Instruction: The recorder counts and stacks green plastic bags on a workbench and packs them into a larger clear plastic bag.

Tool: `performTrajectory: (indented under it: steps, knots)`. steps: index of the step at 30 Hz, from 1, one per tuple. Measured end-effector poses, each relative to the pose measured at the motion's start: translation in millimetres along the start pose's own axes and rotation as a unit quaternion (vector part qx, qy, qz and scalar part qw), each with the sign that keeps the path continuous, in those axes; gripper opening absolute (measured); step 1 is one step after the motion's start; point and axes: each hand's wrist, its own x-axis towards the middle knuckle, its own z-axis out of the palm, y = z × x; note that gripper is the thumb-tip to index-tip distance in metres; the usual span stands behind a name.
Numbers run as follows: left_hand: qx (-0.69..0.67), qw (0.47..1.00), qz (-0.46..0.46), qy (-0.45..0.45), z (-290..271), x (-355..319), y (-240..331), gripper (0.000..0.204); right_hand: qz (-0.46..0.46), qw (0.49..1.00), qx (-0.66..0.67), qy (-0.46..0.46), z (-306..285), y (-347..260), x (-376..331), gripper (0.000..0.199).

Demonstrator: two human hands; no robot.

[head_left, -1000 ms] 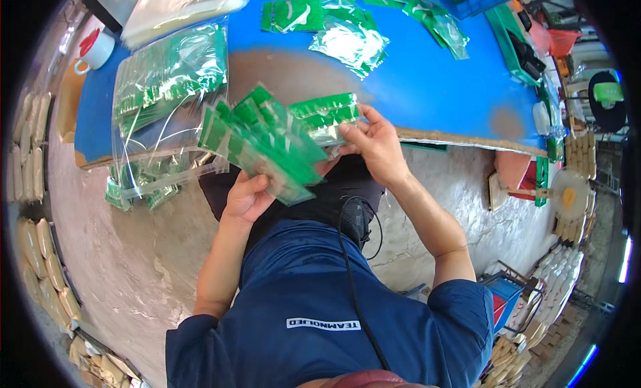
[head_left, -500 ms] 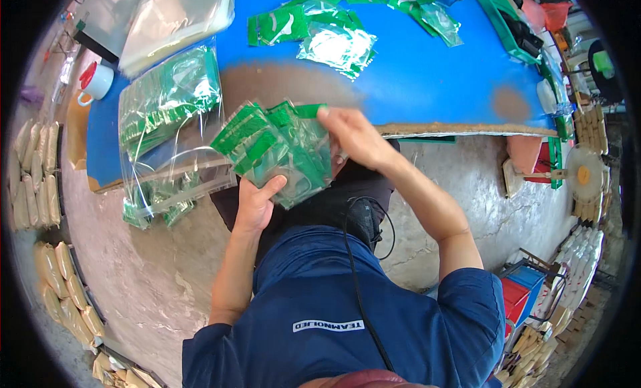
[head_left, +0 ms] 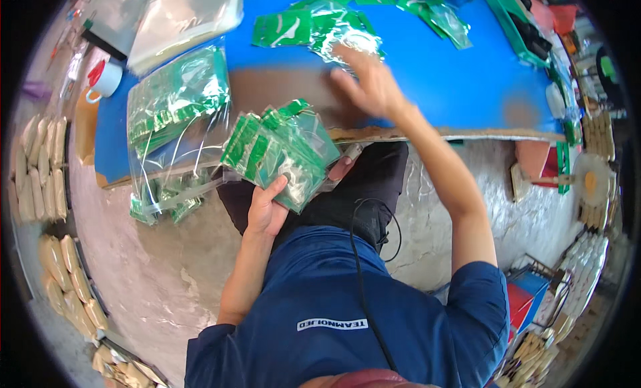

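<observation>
My left hand (head_left: 268,209) holds a fanned stack of clear plastic packets with green bands (head_left: 279,154) at the table's front edge, its thumb pressed on top. The stack hides most of that hand's fingers; some fingertips show at its right side. My right hand (head_left: 375,88) is over the table with its fingers spread and slightly blurred. Its fingertips are at the near side of a pile of similar green packets (head_left: 334,24); I cannot tell whether they touch. To the left, a large clear bag (head_left: 177,98) full of such packets hangs partly over the table edge.
The blue table (head_left: 454,88) has a worn brown patch at its front. A stack of clear plastic bags (head_left: 187,21) and a red-and-white mug (head_left: 105,80) stand at the left. At the far right is a green tray (head_left: 514,28). A fan (head_left: 591,181) stands beyond the table.
My right hand has let go of the stack's upper right packet and moved up over the table toward the pile. The left hand still holds the stack.
</observation>
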Motion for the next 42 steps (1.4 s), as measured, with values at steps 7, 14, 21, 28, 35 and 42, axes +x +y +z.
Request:
performTrajectory:
  steps: [7, 14, 21, 28, 35, 42]
  knots:
    - [-0.081, 0.995, -0.029, -0.06, -5.0, 10.3, -8.4, 0.059, -0.084, 0.99, -0.104, 0.049, 18.5, -22.7, -17.8, 0.027]
    - [-0.046, 0.999, -0.02, -0.012, -7.1, 6.9, -5.2, 0.058, -0.001, 0.97, -0.185, 0.156, -1.2, 19.1, 9.7, 0.047]
    - [0.023, 0.998, 0.009, -0.057, -17.9, -2.5, 15.3, 0.067, -0.137, 0.988, 0.052, 0.054, 25.1, -26.7, -9.5, 0.016]
    - [0.056, 0.997, 0.046, -0.002, 1.6, 7.8, 12.2, 0.061, -0.038, 0.99, 0.112, 0.079, 29.1, -8.5, 87.8, 0.031]
    - [-0.003, 0.999, 0.037, -0.017, -29.6, -15.9, -5.7, 0.071, -0.114, 0.987, -0.108, -0.021, 43.8, -3.7, 82.4, 0.084]
    - [-0.054, 0.985, -0.021, -0.162, -60.7, -16.4, 13.0, 0.072, 0.186, 0.947, 0.263, 0.012, 19.2, -94.7, -16.3, 0.031]
